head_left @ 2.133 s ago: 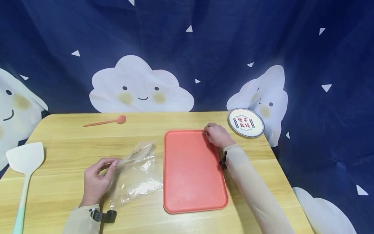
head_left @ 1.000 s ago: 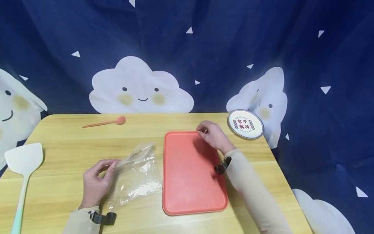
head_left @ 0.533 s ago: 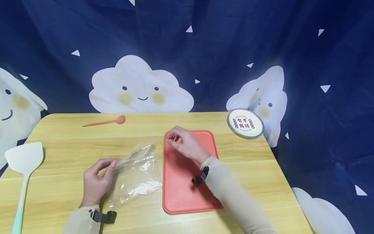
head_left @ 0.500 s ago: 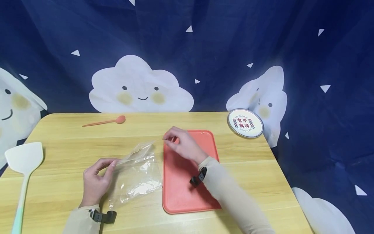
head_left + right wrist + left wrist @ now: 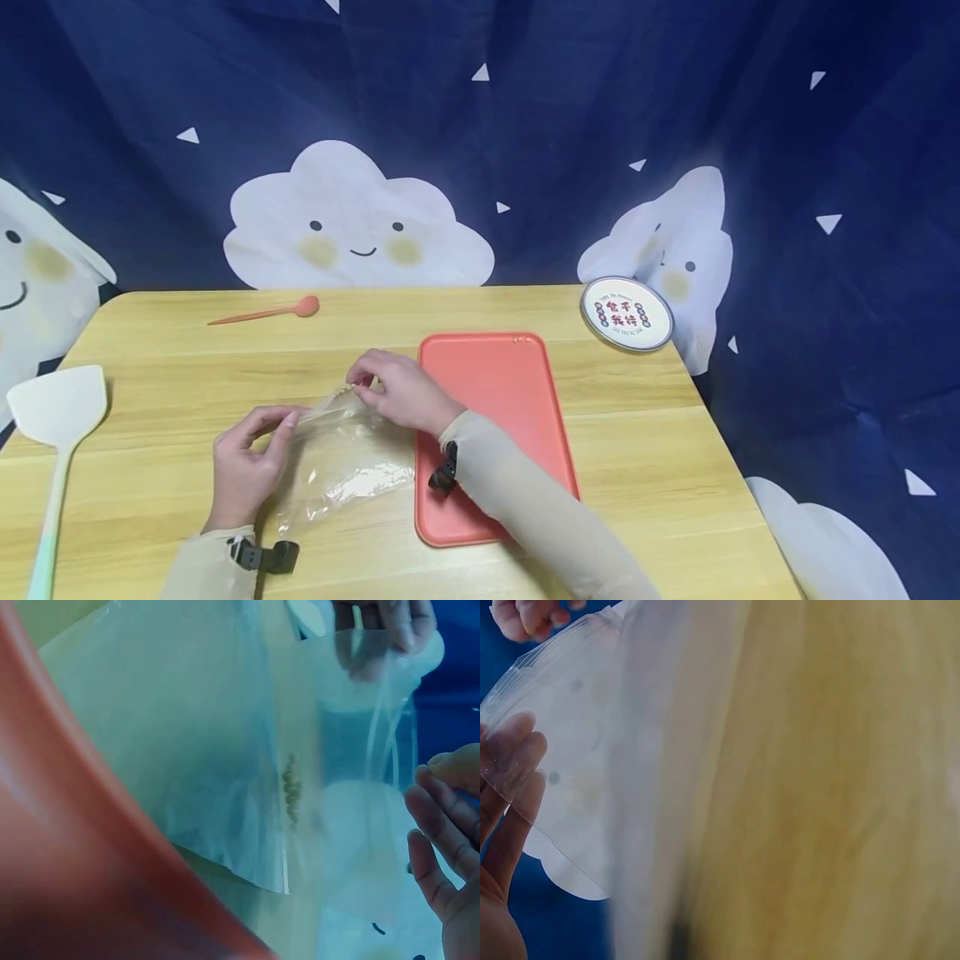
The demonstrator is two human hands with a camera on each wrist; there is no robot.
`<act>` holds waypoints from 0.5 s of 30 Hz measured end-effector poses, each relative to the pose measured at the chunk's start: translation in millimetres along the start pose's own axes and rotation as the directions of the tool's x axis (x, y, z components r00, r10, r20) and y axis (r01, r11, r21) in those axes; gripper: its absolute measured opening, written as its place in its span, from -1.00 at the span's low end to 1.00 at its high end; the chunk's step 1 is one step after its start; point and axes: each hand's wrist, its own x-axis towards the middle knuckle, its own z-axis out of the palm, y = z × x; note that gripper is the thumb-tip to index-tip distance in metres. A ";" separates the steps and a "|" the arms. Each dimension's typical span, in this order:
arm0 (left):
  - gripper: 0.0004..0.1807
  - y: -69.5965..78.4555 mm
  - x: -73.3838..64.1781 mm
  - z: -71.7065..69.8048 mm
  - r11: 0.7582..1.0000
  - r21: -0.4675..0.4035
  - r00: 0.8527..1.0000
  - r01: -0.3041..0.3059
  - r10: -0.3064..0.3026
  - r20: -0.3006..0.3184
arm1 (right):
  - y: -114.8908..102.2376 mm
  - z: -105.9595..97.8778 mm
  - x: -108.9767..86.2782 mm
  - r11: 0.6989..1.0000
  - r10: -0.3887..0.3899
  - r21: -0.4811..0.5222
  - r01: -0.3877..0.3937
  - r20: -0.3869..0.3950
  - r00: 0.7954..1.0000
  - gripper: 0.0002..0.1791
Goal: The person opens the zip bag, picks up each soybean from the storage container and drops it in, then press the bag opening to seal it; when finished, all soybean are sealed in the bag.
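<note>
My left hand (image 5: 251, 467) pinches the upper left edge of a clear plastic zip bag (image 5: 352, 467) between thumb and fingers. The bag lies on the table with its mouth lifted. A cluster of small beige, bean-like pieces (image 5: 292, 791) shows through the plastic in the right wrist view. My right hand (image 5: 405, 392) is at the bag's upper right corner, fingers loosely curved and thumb near the index fingertip. Nothing shows between its fingertips (image 5: 422, 774). Several similar beige pieces (image 5: 522, 339) sit in a row at the far right corner of the red tray (image 5: 487, 383).
A red spoon (image 5: 303, 307) lies near the table's back edge. To the left is a white spatula (image 5: 60, 408) with a mint handle. An oval plate (image 5: 628, 313) with printed characters stands at the back right. A blue cloud-patterned cloth (image 5: 525, 125) hangs behind the table.
My right hand has travelled left from the tray's far right corner to the bag's mouth, exposing the beige pieces at that corner. The left hand has kept its pinch on the bag.
</note>
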 end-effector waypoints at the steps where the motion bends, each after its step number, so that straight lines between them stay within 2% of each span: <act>1: -0.78 0.3 0.0 -0.2 1.000 0.000 1.000 0.001 -0.001 0.002 | -0.4 2.0 1.1 1.000 0.004 -0.022 -0.004 0.014 1.000 -0.86; 4: -0.77 2.2 1.3 -0.4 1.000 0.000 1.000 0.001 -0.001 0.006 | -0.2 4.4 2.8 0.999 0.016 -0.051 -0.014 0.036 0.999 -0.86; 8: -0.76 3.0 3.5 -0.6 1.000 0.000 1.000 0.001 -0.001 0.005 | 2.2 -0.4 1.6 0.999 0.010 -0.051 -0.009 0.021 1.000 -0.82; 12: -0.77 0.4 2.8 -1.5 1.000 -0.006 1.000 0.002 -0.002 0.003 | 7.4 -13.2 -4.2 0.999 -0.001 -0.051 0.001 -0.005 1.000 -0.80; 15: -0.78 -1.0 2.0 -3.1 1.000 -0.013 1.000 0.001 -0.001 0.006 | 15.4 -28.4 -12.6 0.999 0.034 -0.032 -0.035 -0.031 0.999 -0.79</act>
